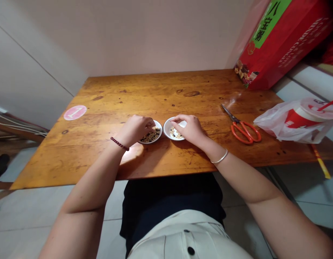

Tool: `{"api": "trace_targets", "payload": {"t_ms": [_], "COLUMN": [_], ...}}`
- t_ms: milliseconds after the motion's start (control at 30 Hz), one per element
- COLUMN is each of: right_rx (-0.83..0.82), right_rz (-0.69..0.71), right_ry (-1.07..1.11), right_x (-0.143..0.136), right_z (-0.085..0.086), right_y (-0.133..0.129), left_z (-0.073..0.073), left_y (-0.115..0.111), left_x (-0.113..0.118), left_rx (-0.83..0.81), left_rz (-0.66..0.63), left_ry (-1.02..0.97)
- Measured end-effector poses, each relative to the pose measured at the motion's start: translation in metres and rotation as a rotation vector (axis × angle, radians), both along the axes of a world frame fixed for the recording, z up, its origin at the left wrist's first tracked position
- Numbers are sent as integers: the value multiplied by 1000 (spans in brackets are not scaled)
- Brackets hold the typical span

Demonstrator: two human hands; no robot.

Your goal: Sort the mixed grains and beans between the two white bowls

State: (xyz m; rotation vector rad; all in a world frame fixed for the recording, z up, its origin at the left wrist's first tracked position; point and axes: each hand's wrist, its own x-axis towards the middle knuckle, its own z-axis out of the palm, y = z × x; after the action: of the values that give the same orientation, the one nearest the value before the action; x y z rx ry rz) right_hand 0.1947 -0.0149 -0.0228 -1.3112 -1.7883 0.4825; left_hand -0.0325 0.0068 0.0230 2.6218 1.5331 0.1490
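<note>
Two bowls of beans sit side by side under your hands

The wooden table (144, 86) spreads in front of you, its far edge along the wall (161, 39) and its near edge under your forearms. Your roomiest stretch of wood runs far of the bowls and out to the left, where a round pink sticker (75, 112) marked 1 lies near the left edge. The right is tighter: a large red box (285, 46) fills the far right corner, a plastic bag (274, 120) around a cup (304, 117) takes the right end, and orange-handled scissors (243, 133) lie between the bag and your right forearm.

Your left hand (138, 128) is curled over the near left of the left bowl (159, 126); you can't tell whether its fingertips pinch anything. Your right hand (188, 126) reaches over the right bowl (167, 126), thumb and forefinger close at the tips; whether they meet or grip something can't be told.

Pale and dark beans (151, 137) lie thick in the left bowl, below your left fingers. A sparser scatter of beans lies in the right bowl, below your right fingertips.
</note>
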Motion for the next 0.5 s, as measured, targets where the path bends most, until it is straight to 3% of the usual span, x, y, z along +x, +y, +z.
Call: {"api": "trace_targets", "payload": {"t_ms": [333, 500], "right_rx": [14, 21], "right_rz": [1, 2], "right_ry": [-4, 0], "right_x": [0, -1], "right_z": [-2, -4], "right_y": [2, 3], "left_z": [-2, -8], "left_y": [0, 3], "left_x": [0, -4], "left_rx": [-59, -1], "left_rz": [14, -55], "left_ry": [-147, -132]}}
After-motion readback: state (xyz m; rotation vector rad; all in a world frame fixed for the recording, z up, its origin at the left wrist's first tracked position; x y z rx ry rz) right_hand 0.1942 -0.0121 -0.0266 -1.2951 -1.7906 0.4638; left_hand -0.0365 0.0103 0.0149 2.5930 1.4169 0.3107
